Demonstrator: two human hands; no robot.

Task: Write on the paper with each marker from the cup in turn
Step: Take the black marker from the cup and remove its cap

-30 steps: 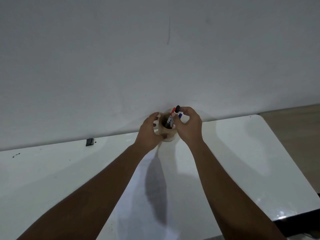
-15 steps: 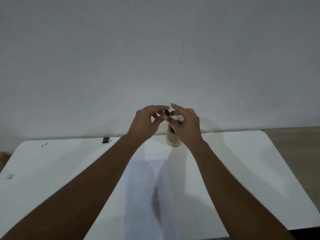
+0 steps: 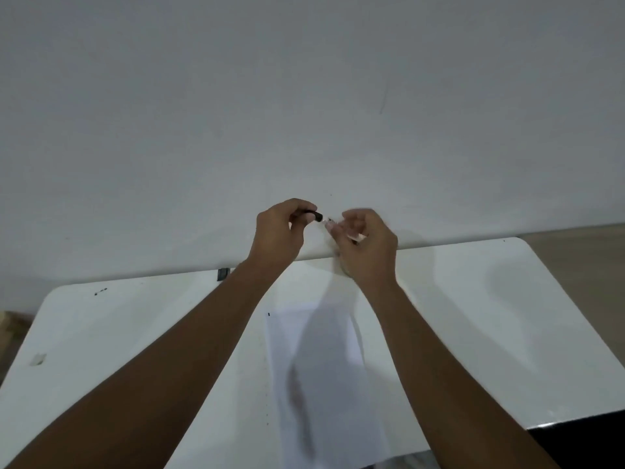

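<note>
While the left hand (image 3: 277, 233) pinches a black cap (image 3: 315, 215), the right hand (image 3: 367, 247) grips the marker (image 3: 341, 230), hiding the cup; paper (image 3: 321, 384) lies at the table's (image 3: 490, 316) near edge.

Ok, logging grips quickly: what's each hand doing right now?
Left hand: closed on the black cap.
Right hand: closed on the marker, now uncapped.
</note>
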